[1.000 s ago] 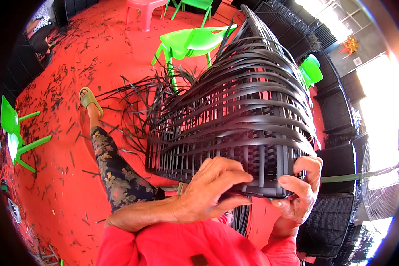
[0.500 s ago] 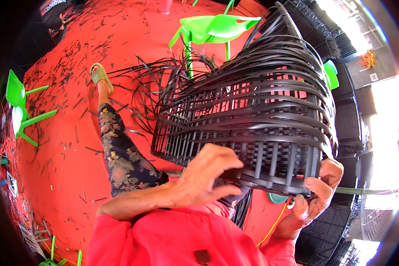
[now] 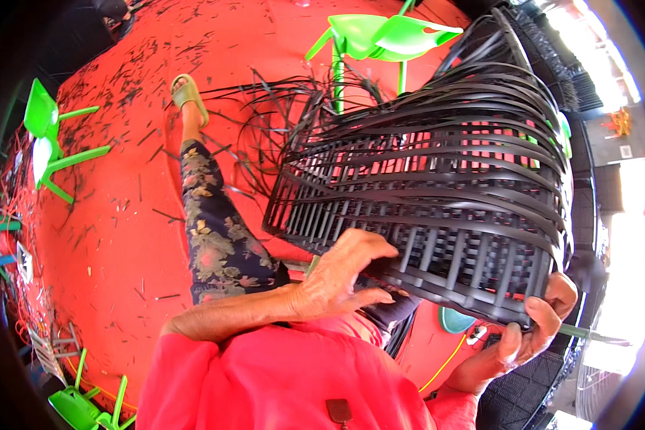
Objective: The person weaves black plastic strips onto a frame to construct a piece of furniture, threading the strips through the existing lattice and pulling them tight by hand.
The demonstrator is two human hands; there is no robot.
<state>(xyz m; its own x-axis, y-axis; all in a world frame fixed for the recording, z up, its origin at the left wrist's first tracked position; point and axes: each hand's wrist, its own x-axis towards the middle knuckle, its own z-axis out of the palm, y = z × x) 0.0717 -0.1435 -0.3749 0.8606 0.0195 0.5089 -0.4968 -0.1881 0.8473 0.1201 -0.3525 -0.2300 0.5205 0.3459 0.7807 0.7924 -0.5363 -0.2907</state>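
A black woven piece (image 3: pixel 437 236), made of flat plastic strips over a ribbed frame, lies tilted across my lap. Its near part is tightly woven; farther up, long strips arch loosely over the ribs. My right hand (image 3: pixel 541 322) grips its near right corner, thumb and fingers closed around the edge. At the near edge, left of the middle, is my left hand (image 3: pixel 337 279). Its thumb and bent fingers are apart, with the fingertips close against the weave; whether they touch it is hard to tell. Loose strip ends (image 3: pixel 265 122) trail from the far left side.
Green plastic chairs stand ahead (image 3: pixel 387 36), at the left (image 3: pixel 46 136) and at the lower left (image 3: pixel 75 405). Black strip scraps (image 3: pixel 132 86) litter the red floor (image 3: pixel 122 236). A teal basin (image 3: pixel 455 320) sits beneath the piece, near a yellow cord (image 3: pixel 444 365). Dark woven panels (image 3: pixel 519 390) stand at right.
The view has shifted, so the scene lies farther right and lower left. My left fingers have come closer to the weave's near edge. My right hand keeps its grip on the corner.
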